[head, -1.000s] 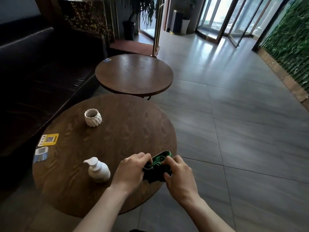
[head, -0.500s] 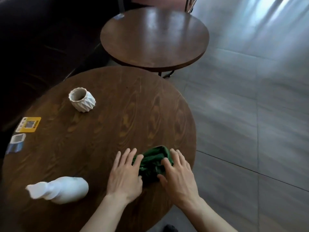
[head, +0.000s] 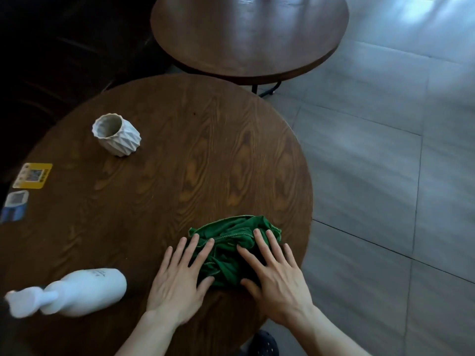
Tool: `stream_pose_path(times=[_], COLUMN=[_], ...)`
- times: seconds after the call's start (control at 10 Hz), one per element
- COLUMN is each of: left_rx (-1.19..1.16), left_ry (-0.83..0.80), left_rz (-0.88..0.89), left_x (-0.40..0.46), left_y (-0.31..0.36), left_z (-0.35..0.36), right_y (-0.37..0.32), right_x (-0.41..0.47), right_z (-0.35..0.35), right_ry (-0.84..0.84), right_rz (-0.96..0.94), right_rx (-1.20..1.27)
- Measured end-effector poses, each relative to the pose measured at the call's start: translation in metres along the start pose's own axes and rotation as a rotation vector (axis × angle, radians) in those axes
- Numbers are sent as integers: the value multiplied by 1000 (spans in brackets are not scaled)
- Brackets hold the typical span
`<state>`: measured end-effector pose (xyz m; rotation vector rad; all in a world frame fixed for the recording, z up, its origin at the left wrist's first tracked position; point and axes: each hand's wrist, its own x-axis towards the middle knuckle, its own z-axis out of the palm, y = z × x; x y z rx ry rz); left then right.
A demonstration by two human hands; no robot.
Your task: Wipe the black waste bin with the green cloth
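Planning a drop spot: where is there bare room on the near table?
Free: the wide middle of the near table, between the white cup and the green cloth; also the far round table. Crowded: near edge, where left hand and right hand press the cloth beside the white bottle; stickers line the left rim.

Bare wood lies far of the crumpled green cloth [head: 231, 242]; a white ridged ceramic cup [head: 117, 134] stands far left, a white pump bottle [head: 77, 291] near left.

Deep green cloth [head: 231, 242] under both hands, on a dark brown wood-grain round table [head: 180, 163]. Left of the hands, white pump bottle [head: 84, 291]; beyond, white faceted cup [head: 117, 134], yellow sticker [head: 32, 176].
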<state>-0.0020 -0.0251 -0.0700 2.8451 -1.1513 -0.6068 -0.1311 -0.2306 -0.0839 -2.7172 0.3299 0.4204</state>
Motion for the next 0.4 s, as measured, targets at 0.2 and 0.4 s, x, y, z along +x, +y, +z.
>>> stream_pose_path(times=[0.2, 0.4], left_rx=[-5, -14], left_ry=[18, 50], left_rz=[-11, 34], left_x=[-21, -51], left_y=[-20, -28], left_z=[-20, -72], right_y=[-9, -54], right_x=[-25, -75], right_z=[-18, -67], right_ry=[-44, -46], right_rz=[119, 253], right_rx=[52, 37])
